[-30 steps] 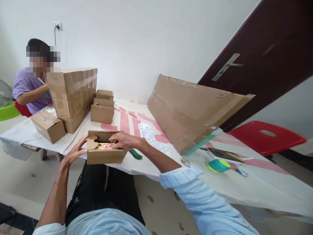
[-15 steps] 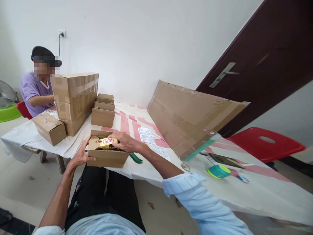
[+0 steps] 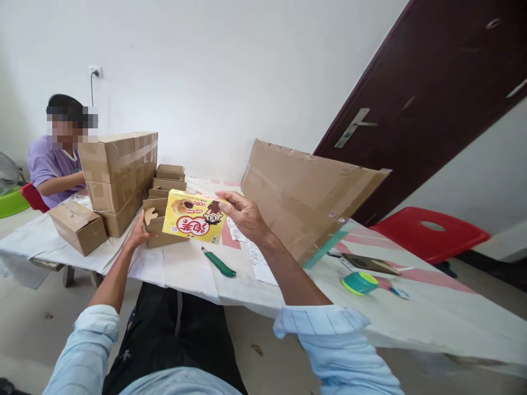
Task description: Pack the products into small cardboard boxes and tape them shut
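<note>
My right hand [image 3: 246,215] grips a yellow snack box [image 3: 194,216] by its right end and holds it up in the air, tilted, its printed face toward me. Behind it stands an open cardboard box [image 3: 162,240] on the table, partly hidden by the snack box. At that carton's left side is my left hand [image 3: 139,230], its fingers closed on the wall. A green utility knife [image 3: 219,261] lies on the cloth below the snack box.
Taped cartons [image 3: 119,175] are stacked at the left, with a smaller carton [image 3: 78,225] in front. A person in purple [image 3: 55,170] sits behind them. A large cardboard panel [image 3: 304,192] leans at the right, near a teal tape roll [image 3: 360,283] and a red chair [image 3: 428,233].
My right hand has lifted the yellow snack box out of the open carton. The carton has moved forward onto the table with my left hand, uncovering the utility knife.
</note>
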A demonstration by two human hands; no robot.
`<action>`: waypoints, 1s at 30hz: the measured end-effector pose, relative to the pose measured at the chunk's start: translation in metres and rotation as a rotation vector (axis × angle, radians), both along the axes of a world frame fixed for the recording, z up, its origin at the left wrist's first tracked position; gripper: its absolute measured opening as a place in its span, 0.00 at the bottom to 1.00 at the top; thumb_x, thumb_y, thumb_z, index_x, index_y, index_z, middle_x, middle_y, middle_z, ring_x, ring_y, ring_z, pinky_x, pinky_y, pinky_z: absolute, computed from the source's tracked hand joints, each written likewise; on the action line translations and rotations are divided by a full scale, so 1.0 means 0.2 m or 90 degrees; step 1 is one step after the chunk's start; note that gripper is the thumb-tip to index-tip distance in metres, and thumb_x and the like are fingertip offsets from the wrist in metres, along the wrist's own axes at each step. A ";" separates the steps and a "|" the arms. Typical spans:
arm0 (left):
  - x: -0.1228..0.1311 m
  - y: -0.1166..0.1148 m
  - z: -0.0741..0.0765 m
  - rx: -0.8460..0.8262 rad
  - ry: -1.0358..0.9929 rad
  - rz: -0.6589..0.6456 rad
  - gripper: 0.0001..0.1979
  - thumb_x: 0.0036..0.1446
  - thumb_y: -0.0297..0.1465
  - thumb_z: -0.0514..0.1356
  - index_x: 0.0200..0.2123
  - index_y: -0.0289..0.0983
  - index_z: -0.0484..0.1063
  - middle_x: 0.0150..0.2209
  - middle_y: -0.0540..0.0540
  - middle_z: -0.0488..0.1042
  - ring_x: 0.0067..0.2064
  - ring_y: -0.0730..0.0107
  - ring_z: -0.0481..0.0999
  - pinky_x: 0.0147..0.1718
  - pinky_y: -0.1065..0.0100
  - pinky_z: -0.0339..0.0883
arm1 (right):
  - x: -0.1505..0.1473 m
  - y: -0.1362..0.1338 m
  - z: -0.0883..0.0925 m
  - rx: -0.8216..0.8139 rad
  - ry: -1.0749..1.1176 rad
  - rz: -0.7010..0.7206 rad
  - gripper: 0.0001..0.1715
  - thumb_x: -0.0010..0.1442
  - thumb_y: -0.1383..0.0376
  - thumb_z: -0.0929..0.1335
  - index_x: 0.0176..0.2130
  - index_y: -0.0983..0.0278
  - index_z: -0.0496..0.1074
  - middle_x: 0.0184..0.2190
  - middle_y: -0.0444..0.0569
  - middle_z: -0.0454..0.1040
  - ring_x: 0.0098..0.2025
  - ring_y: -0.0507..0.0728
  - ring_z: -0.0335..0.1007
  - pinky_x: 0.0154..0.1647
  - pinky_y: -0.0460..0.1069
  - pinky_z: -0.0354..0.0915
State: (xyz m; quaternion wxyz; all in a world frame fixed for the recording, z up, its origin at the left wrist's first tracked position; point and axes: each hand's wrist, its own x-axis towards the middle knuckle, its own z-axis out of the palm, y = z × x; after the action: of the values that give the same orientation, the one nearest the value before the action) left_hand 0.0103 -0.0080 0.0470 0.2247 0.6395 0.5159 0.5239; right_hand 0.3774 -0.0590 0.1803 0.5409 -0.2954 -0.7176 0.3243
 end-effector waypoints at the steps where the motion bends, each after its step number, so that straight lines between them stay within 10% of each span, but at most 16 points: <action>1: -0.01 0.00 0.01 0.000 0.003 0.021 0.65 0.29 0.35 0.82 0.73 0.32 0.63 0.69 0.27 0.66 0.74 0.26 0.60 0.73 0.38 0.55 | 0.00 0.00 -0.01 -0.021 0.010 0.005 0.33 0.60 0.41 0.76 0.52 0.61 0.80 0.48 0.53 0.84 0.49 0.63 0.82 0.51 0.58 0.78; 7: -0.04 -0.25 0.08 0.046 0.002 0.133 0.32 0.53 0.42 0.73 0.61 0.41 0.77 0.67 0.35 0.70 0.69 0.38 0.68 0.62 0.44 0.71 | -0.03 0.00 -0.14 -0.132 0.022 0.061 0.36 0.53 0.43 0.81 0.51 0.62 0.79 0.41 0.49 0.84 0.43 0.60 0.82 0.45 0.54 0.78; 14: 0.30 -0.68 0.23 -0.147 -0.053 -0.293 0.37 0.51 0.45 0.78 0.62 0.39 0.78 0.55 0.39 0.84 0.51 0.48 0.84 0.47 0.57 0.80 | -0.26 -0.08 -0.28 -0.207 -0.017 0.176 0.33 0.51 0.47 0.82 0.49 0.62 0.80 0.34 0.45 0.81 0.35 0.56 0.79 0.36 0.51 0.77; 23: 0.50 -0.67 0.08 -0.076 -0.630 -0.093 0.34 0.42 0.46 0.82 0.49 0.38 0.76 0.49 0.40 0.86 0.46 0.50 0.87 0.49 0.53 0.81 | -0.30 -0.22 -0.60 -0.254 0.191 0.029 0.46 0.55 0.37 0.77 0.62 0.57 0.73 0.59 0.56 0.79 0.57 0.66 0.78 0.50 0.57 0.78; 30: 0.54 -0.65 0.13 -0.050 -0.625 -0.144 0.31 0.44 0.43 0.81 0.48 0.38 0.79 0.49 0.41 0.85 0.47 0.54 0.86 0.47 0.58 0.80 | -0.44 -0.37 -0.76 -0.296 0.227 0.087 0.37 0.59 0.43 0.76 0.62 0.55 0.76 0.59 0.52 0.81 0.58 0.68 0.79 0.51 0.61 0.80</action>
State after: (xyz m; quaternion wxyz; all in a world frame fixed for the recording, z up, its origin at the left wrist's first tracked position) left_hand 0.1176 -0.1378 0.0721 0.5197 0.3606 0.2961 0.7157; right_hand 0.2887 -0.1327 0.0292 0.5528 -0.3007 -0.5361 0.5626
